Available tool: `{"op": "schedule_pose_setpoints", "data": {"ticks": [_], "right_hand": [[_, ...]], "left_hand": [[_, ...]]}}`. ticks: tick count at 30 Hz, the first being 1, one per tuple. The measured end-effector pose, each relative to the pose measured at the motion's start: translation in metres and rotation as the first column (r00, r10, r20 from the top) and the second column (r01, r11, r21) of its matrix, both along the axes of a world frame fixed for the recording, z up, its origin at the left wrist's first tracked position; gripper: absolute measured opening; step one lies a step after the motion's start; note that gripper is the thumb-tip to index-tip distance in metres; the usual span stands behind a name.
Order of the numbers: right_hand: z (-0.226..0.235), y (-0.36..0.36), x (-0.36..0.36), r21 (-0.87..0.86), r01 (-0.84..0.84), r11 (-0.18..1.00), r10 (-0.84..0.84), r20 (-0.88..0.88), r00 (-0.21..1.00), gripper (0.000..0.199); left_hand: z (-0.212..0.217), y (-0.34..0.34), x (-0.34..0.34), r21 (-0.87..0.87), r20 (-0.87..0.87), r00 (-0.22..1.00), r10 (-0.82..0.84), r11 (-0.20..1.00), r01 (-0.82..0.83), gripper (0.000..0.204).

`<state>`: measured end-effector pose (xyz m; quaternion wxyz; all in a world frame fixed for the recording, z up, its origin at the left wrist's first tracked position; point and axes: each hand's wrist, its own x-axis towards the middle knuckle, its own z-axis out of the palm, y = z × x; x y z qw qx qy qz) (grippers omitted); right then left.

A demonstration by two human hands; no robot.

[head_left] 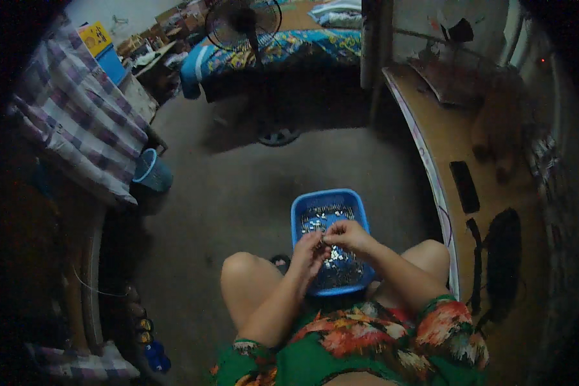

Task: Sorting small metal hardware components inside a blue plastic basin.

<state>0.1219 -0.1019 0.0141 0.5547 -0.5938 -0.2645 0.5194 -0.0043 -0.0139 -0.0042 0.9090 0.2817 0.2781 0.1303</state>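
Note:
Between my knees stands a blue plastic basin [296,212] with rounded corners. Many small, shiny metal-looking pieces [333,257] lie in it, too small to name. Over the basin's middle, my left hand [310,252] is closed, its fingertips meeting those of the other hand. My right hand [349,235] comes in from the right with thumb and fingers pinched together. Whatever sits between the fingertips is too small and dim to make out.
A wooden bench or ledge [424,106] runs along the right, bearing a dark phone-like slab [464,186]. At left are a blue bin [149,168] and a checked cloth [77,109]. Ahead stand a fan [243,22] and a bed with a patterned cover [289,48].

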Motion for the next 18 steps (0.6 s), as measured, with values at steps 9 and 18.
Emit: {"op": "schedule_pose_setpoints", "data": {"ticks": [9,18], "right_hand": [[-0.002,-0.005,-0.008,0.036,0.042,0.998,-0.046,0.128,0.991,0.017],[-0.002,-0.002,0.0,0.091,-0.039,0.995,0.042,-0.033,0.999,0.01]], "left_hand": [[-0.001,-0.002,-0.004,-0.004,0.032,0.999,0.016,1.0,-0.016,0.014],[0.005,0.002,0.0,0.055,0.031,0.999,-0.045,0.998,0.043,0.017]]}}
